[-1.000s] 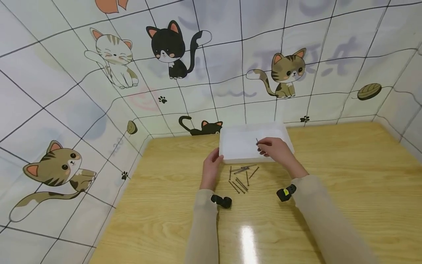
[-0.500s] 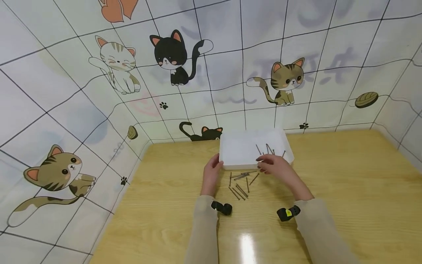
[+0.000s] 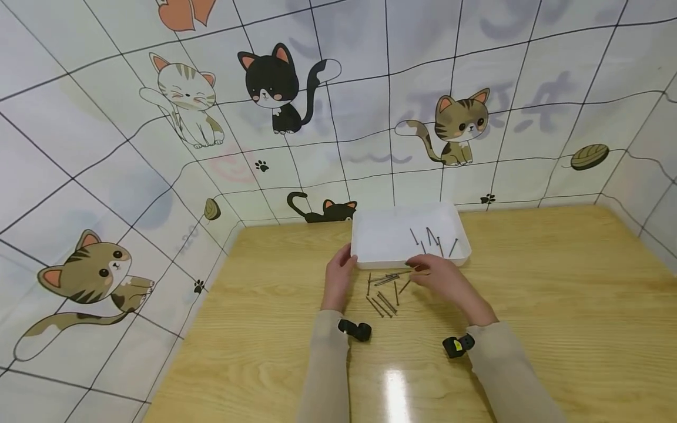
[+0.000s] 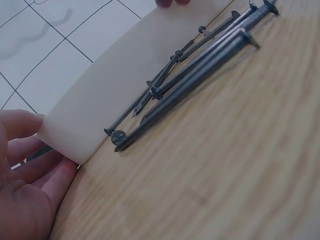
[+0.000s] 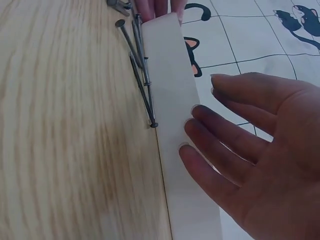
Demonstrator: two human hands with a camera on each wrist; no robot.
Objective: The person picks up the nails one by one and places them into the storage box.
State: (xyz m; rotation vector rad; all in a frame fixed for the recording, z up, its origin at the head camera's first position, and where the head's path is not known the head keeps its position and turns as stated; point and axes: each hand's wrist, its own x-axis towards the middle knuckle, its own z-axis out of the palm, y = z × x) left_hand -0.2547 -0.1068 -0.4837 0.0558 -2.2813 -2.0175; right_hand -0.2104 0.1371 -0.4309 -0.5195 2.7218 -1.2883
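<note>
Plainly, the left hand (image 3: 337, 281) grips the near left corner of the white tray (image 3: 381, 265), thumb up by the rim and fingers tucked around the corner, as the left wrist view shows. Behind it rises the cat-print wall (image 3: 365, 158).

Just right of that hand, the loose nails (image 3: 388, 302) lie on the wooden table (image 3: 254, 352), on the person's side of the tray. The leftmost ones point mostly away from the person or slant, while a few beside the tray's near wall lie more nearly along it, crossing one another.

At the right edge of this scatter lies a slanting nail (image 3: 404, 286) — its long axis runs from just below the right fingertips back toward the person and to the left. The right hand is clearly the nearer one to it, with the nail on its left. Whether any finger touches a nail is hard to tell from above.

Farther right, several more nails rest inside the tray (image 3: 453, 247), in its right half.

Last comes the right hand (image 3: 444, 283) itself — empty, fingers parted and loosely bent in the right wrist view, beside the tray's near wall.
</note>
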